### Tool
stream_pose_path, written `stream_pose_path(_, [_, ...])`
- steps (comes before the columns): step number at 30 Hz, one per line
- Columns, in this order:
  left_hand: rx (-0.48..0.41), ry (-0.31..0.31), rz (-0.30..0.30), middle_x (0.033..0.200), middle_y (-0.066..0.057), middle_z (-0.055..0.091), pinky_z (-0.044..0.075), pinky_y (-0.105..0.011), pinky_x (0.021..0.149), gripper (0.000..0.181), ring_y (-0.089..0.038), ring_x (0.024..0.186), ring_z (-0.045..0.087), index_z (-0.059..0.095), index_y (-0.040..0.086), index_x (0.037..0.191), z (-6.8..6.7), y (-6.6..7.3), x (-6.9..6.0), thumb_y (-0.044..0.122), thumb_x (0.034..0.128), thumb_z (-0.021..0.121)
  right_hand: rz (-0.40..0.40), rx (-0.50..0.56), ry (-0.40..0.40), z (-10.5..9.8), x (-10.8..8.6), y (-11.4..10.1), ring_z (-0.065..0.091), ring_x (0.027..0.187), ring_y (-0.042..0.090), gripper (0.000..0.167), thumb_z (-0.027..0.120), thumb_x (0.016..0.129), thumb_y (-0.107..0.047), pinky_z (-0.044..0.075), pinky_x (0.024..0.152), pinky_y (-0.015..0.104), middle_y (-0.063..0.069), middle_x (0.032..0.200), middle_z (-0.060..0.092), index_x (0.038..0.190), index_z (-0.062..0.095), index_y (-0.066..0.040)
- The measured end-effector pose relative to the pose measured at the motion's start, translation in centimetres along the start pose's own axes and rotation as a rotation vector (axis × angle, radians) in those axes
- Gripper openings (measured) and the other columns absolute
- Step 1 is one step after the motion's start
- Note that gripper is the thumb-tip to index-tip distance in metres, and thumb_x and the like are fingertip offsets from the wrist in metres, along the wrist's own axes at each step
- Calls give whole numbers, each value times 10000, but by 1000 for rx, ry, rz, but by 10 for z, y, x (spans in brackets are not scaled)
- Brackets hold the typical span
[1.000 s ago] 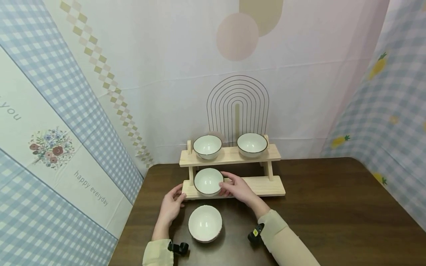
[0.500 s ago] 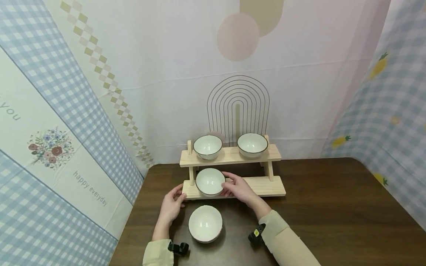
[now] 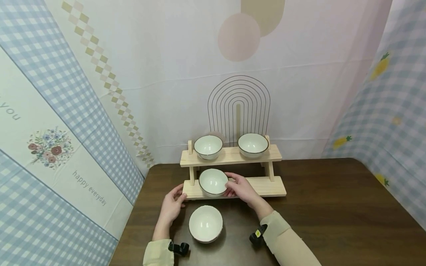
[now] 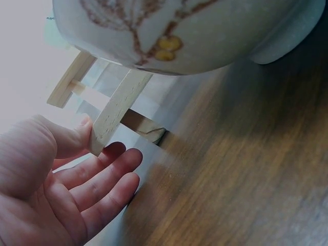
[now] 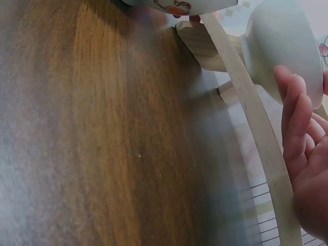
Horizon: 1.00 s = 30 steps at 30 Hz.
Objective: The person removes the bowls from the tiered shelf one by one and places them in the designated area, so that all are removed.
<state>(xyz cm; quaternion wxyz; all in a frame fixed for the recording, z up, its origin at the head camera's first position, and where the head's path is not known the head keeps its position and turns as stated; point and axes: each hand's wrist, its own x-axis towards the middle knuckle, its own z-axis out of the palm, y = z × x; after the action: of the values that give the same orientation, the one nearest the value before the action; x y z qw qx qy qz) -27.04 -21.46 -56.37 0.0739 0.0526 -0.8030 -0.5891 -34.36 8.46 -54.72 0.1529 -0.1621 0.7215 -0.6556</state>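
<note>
A two-tier wooden shelf stands on the table. My left hand pinches the left end of its lower board; in the left wrist view the thumb lies on one face of the board and the fingers are at the other. On the lower tier, left of the middle, is a white bowl with a dark rim. My right hand grips that bowl by its right side, thumb at the rim. The right wrist view shows fingers against the bowl's outer wall.
Two like bowls sit on the upper tier, one left and one right. Another white bowl stands on the dark wooden table between my forearms; its outside bears a branch-and-fruit pattern. Patterned cloth hangs behind the shelf.
My right hand and the bowl it holds have shifted a little to the right along the lower tier. The left hand keeps its hold on the shelf's end.
</note>
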Motion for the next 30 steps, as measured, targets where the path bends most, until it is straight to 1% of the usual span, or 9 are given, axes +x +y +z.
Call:
stream_pose_path(9, [4, 4, 3, 1166, -224, 670, 600, -344, 692, 441, -261, 943, 706, 548, -86, 1490, 0, 1, -1, -12, 1062, 623, -3, 17, 13, -1, -2, 0, 666, 648, 126, 621, 576, 988, -75, 545, 598, 236, 71, 758, 739, 1577, 436, 67])
stream_pose_path(12, [7, 5, 0, 1176, -226, 674, 603, -352, 701, 442, -269, 949, 710, 549, -81, 1493, 0, 1, -1, -3, 1064, 624, 1, 25, 29, -1, -2, 0, 662, 639, 122, 616, 565, 985, -71, 539, 590, 233, 75, 756, 738, 1570, 440, 73])
stream_pose_path(16, [8, 5, -5, 1185, -229, 675, 602, -357, 703, 443, -277, 955, 712, 547, -82, 1494, 0, 1, -2, 3, 1067, 623, 30, 27, 53, -1, -5, 0, 656, 628, 122, 608, 562, 976, -72, 527, 585, 232, 81, 754, 741, 1560, 460, 64])
stream_pose_path(21, [10, 7, -6, 1184, -231, 675, 596, -341, 691, 442, -282, 950, 713, 550, -83, 1491, -1, 0, -2, 2, 1065, 627, 45, 27, 55, -2, -11, 1, 649, 605, 110, 617, 563, 970, -70, 504, 558, 218, 89, 748, 747, 1559, 452, 76])
stream_pose_path(25, [9, 6, 4, 1179, -231, 673, 595, -338, 688, 441, -289, 950, 712, 553, -85, 1488, -1, 0, -1, 4, 1063, 630, 62, 47, 93, -5, -18, 0, 638, 602, 106, 617, 559, 960, -69, 489, 550, 209, 91, 758, 754, 1557, 468, 60])
stream_pose_path(30, [19, 4, 10, 1165, -226, 676, 595, -337, 687, 434, -290, 948, 709, 558, -87, 1481, 0, 1, -1, 3, 1063, 629, 92, 67, 146, -14, -36, 1, 627, 615, 128, 610, 553, 957, -66, 468, 557, 221, 102, 762, 754, 1555, 486, 33])
